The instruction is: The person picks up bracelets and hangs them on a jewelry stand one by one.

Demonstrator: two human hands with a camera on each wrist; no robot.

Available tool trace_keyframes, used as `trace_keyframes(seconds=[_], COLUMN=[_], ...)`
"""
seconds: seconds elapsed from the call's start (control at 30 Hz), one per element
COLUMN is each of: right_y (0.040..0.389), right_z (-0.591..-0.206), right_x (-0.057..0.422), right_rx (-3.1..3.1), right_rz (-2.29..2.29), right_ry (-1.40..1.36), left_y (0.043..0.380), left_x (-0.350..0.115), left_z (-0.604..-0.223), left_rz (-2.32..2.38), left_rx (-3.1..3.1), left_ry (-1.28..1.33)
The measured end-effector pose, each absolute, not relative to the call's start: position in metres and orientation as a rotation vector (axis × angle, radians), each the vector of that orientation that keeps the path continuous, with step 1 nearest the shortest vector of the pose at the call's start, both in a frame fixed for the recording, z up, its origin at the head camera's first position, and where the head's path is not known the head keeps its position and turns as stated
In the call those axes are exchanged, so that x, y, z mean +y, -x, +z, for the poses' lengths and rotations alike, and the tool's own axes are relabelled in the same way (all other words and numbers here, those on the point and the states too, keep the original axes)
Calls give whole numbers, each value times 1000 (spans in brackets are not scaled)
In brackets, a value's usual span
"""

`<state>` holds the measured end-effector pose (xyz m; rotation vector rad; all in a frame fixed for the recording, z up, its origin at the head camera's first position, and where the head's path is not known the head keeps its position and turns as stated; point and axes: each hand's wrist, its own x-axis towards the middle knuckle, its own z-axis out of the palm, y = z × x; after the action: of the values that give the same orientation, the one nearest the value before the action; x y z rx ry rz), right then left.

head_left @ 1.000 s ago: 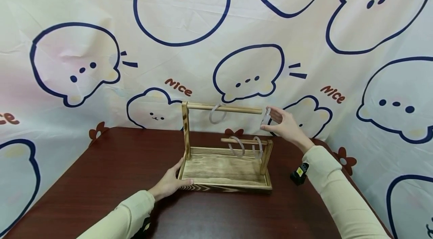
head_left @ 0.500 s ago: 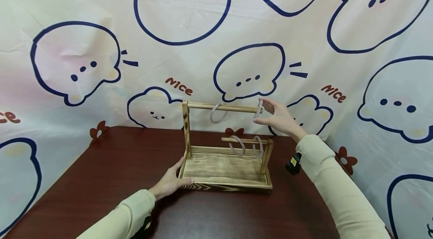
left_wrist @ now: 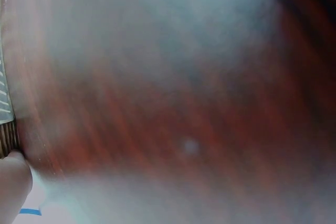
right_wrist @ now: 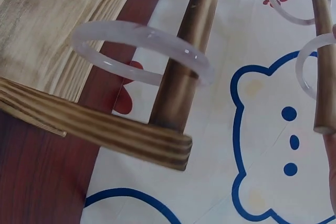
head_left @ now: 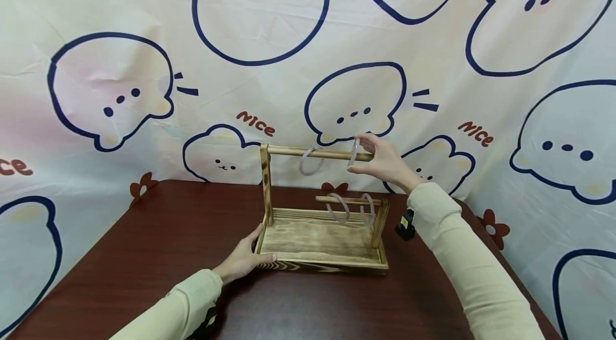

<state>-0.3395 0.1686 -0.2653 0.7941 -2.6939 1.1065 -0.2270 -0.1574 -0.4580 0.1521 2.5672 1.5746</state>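
A wooden bangle stand (head_left: pixel 308 236) with a tray base stands on the table. My left hand (head_left: pixel 242 260) grips its front left corner, thumb on the front rim. With fingertips and thumb, my right hand (head_left: pixel 383 162) pinches a translucent pale bangle (head_left: pixel 353 152). In the right wrist view this bangle (right_wrist: pixel 303 72) encircles the upper rod (right_wrist: pixel 326 87) near its free end. Farther left on that rod hangs another bangle (head_left: pixel 301 163). Two more hang on the lower rod (head_left: pixel 353 201); one bangle (right_wrist: pixel 139 36) shows large in the right wrist view. The left wrist view catches only a bit of hand (left_wrist: pixel 13 182).
A dark red-brown table (head_left: pixel 183 233) lies under the stand. Behind it hangs a cartoon-printed cloth (head_left: pixel 269 94). The stand's left post (head_left: pixel 266 185) bears the upper rod, and a shorter right post (head_left: pixel 378 225) bears the lower one.
My right hand has moved left with its bangle, from beyond the upper rod's free end to a place around the rod. The left hand and the stand stay put.
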Motion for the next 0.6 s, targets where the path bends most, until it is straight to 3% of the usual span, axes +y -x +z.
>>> trace_keyframes(seconds=[0.6], right_y=[348], right_z=[-267], right_x=[156], right_rx=[-2780], right_rz=[821], right_ry=[-866], left_y=[227], left_x=[-156], left_z=[-461], left_rz=[1621], left_rx=[2531], left_ry=[-146])
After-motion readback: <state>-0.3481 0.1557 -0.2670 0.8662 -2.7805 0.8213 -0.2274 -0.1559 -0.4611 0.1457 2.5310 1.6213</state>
